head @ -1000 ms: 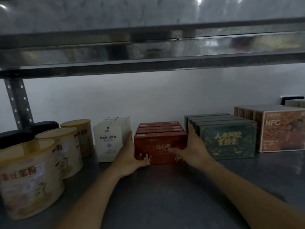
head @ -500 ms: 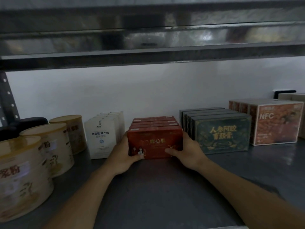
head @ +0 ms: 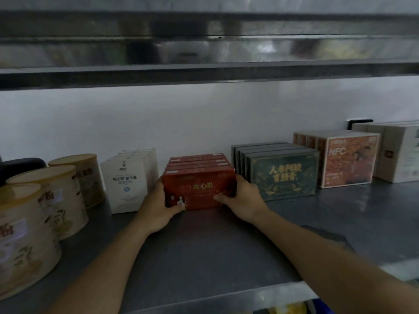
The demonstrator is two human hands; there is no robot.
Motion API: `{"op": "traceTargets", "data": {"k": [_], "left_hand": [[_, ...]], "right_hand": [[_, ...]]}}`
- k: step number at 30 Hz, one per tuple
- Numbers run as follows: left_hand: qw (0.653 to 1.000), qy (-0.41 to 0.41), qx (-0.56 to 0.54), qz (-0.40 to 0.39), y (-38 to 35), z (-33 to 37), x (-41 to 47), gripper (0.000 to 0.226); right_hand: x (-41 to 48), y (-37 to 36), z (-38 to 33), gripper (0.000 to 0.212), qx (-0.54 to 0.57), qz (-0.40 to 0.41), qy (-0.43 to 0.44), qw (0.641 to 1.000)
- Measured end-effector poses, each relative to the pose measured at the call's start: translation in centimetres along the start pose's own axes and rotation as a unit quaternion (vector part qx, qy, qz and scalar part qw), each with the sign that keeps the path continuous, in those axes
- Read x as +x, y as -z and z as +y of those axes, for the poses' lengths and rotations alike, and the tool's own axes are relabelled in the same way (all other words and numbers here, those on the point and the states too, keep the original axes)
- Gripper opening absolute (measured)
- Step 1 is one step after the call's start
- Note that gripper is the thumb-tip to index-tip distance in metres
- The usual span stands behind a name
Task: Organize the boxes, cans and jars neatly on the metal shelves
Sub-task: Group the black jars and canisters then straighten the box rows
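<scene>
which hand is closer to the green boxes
Right. The right hand grips the right end of the red box, beside the green boxes; the left hand holds its left end, farther away.

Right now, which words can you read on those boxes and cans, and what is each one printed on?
"NFC": on the front orange box.
"人参阿胶 首颜膏": on the front dark green box.
"鹿心肽", last character unsure: on the front red box.
"畅必健 益生菌": on the front white box; the smaller lines below are blurred.
Cream cans: dark lettering too blurred to read.
Beige box, far right: print too small to read.
</scene>
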State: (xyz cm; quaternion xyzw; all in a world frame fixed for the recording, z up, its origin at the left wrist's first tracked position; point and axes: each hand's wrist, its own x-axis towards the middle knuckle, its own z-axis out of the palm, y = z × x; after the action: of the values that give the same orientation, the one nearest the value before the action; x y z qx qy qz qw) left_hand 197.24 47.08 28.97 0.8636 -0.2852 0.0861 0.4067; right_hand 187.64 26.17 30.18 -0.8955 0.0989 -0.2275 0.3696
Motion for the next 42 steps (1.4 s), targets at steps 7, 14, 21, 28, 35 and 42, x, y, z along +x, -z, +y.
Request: {"op": "traceTargets", "data": {"k": [7, 14, 21, 28, 35, 42], "left_hand": [[1.000, 0.012, -0.003, 0.019, 0.4, 2.0, -2.9, 0.071], [0.993, 0.060, 0.063, 0.081, -0.4, 5.2, -7.0, 0.061], [0.989, 0.087, 0.040, 0.109, -7.4, 12.5, -8.2, 0.064], [0.993, 0.091, -0.018, 0.071, -13.1, 17.3, -4.5, 0.078], [0.991, 0.094, -0.079, 0.051, -15.7, 17.4, -0.4, 0.097], [0.991, 0.067, -0.078, 0.087, -16.5, 15.5, 2.0, 0.098]], "right_hand": [[-4.2, 2.0, 0.2, 0.065, -0.096, -0.011, 0.002, 0.995], [-7.7, 6.4, 2.2, 0.070, -0.187, -0.045, 0.092, 0.977], [-8.7, 12.8, 8.3, 0.072, -0.149, -0.008, 0.131, 0.980], [-4.2, 16.5, 12.5, 0.075, 0.084, -0.004, 0.014, 0.996], [0.7, 16.3, 14.0, 0.086, 0.226, -0.001, -0.035, 0.974], [3.3, 15.4, 14.6, 0.108, 0.278, 0.015, -0.031, 0.960]]}}
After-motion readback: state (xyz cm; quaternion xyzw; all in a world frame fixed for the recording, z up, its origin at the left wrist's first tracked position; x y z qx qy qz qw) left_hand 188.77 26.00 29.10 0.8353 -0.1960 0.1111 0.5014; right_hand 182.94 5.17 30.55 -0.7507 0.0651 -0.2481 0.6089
